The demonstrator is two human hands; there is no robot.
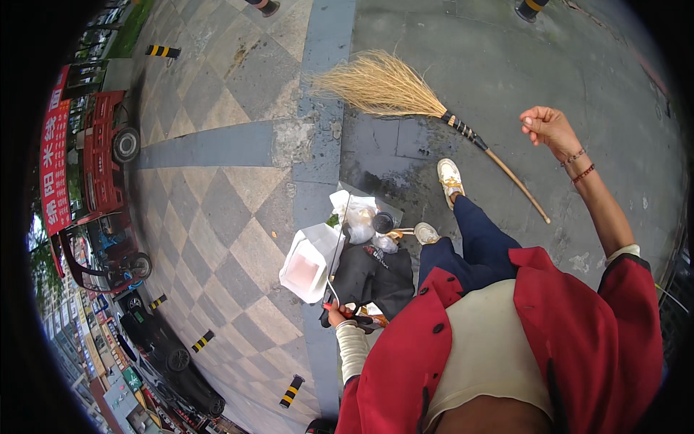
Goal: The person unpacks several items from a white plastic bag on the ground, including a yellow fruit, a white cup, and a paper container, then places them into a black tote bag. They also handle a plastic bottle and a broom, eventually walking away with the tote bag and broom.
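Note:
My left hand (pixel 337 313) is closed around the red-and-black handle (pixel 347 313) of a thin rod (pixel 340 233), low beside a heap of litter. The rod crosses in front of a white lidded container (pixel 310 266). A black bag (pixel 374 276) bearing writing lies in the heap, along with crumpled white plastic (pixel 359 217) and a round black lid (pixel 383 222). What holds the heap is mostly hidden. Raised out to the side, my right hand (pixel 547 130) has curled fingers with the thumb against them, and nothing shows in it. A straw broom (pixel 396 89) with a wooden handle (pixel 518 184) lies on the pavement.
Wet dark pavement (pixel 379 157) meets diamond-patterned tiles (pixel 217 217) along a grey stone strip (pixel 320 206). Black-and-yellow bollards (pixel 162 51) stand around. A red cargo tricycle (pixel 103 157) and a black car (pixel 168 358) are farther off at the left.

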